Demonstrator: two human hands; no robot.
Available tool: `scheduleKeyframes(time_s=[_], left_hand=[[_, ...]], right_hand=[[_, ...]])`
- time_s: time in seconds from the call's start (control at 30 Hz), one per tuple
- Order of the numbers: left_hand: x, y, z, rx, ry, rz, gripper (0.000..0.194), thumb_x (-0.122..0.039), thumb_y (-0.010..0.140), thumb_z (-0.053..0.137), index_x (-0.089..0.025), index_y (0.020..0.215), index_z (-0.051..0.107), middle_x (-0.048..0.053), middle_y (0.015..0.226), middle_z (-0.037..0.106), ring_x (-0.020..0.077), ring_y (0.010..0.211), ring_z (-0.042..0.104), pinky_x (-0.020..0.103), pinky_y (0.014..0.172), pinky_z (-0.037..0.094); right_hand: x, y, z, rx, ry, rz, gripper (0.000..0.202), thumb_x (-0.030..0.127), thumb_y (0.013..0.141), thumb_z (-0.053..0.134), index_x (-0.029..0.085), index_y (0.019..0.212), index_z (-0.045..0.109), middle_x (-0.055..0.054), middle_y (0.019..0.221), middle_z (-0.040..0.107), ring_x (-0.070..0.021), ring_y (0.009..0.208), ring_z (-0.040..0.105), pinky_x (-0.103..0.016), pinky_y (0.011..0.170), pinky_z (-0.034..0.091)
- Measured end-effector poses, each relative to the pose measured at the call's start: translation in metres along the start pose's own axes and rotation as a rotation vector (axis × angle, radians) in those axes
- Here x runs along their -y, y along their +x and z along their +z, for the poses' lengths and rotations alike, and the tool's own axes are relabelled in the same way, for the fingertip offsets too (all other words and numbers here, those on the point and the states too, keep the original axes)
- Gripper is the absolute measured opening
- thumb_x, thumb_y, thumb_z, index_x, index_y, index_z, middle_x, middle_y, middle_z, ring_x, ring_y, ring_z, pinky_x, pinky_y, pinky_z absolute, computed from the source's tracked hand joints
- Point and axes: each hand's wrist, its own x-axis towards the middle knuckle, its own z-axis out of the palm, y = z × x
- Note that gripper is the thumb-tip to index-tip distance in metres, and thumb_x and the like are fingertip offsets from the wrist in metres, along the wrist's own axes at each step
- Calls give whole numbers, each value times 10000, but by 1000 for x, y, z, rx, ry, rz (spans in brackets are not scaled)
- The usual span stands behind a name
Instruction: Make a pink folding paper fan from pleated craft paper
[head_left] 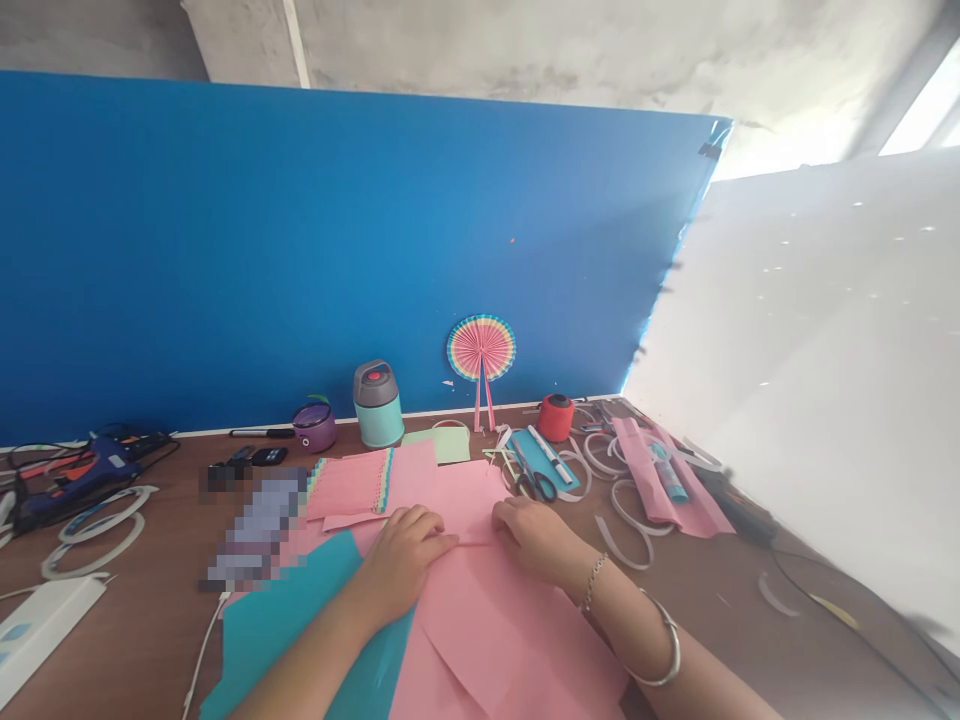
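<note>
Pink paper lies in front of me, its near edge running between my hands over more pink sheets. My left hand rests on that edge, fingers bent and close together. On the other side my right hand has its fingers curled down at the paper's right edge. Whether either hand pinches the sheet is hard to tell. A teal sheet lies under my left forearm. Left of the hands sits a pleated pink piece with striped edges.
A round paper fan leans on the blue panel. Black scissors, a white marker and paper strips lie right. A teal jar, purple pot and red container stand behind. A glue gun is far left.
</note>
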Motion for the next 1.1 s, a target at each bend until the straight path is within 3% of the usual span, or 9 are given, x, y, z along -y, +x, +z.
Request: scheduleKeyframes(time_s=[0.17,0.43,0.63,0.8,0.97,1.1], left_hand=[[2,2,3,-30,-41,-25,310,-126,903,428,-274,1085,630,31,971,641,192,955,497,360,833,356],[3,5,7,-41,-7,-89,295,-128,896,459,-286,997,687,34,937,639,196,939,498,362,801,358],[-1,4,2,-27,36,-80,339,-77,884,431,-278,1004,675,35,908,618,195,924,489,362,798,357],[-12,4,2,5,196,-20,376,2,843,394,-218,1046,622,57,906,582,210,883,474,362,783,363],[-26,4,6,83,268,-63,429,12,826,408,-239,1142,554,50,830,553,220,825,501,352,729,357],[-30,4,7,114,236,-88,422,23,807,391,-209,1114,564,64,866,563,228,819,513,353,701,355]], right_hand=[[-4,1,1,3,72,-3,195,69,799,418,154,860,583,-60,856,619,-155,768,527,-236,638,310],[-5,1,-1,14,81,-9,186,64,791,424,157,845,575,-48,809,599,-149,740,516,-226,629,308],[-7,1,0,15,76,-29,192,73,802,418,163,878,571,-50,844,611,-156,766,527,-232,642,319],[-2,-1,-1,13,25,-49,316,62,797,407,181,1049,554,-60,921,603,-176,849,537,-253,672,326],[8,-1,0,1,-116,-160,501,12,749,417,254,1170,540,-71,1017,550,-189,887,491,-285,724,318],[13,0,5,16,-178,-267,367,83,820,421,251,1078,620,-79,990,552,-195,859,450,-310,722,294]])
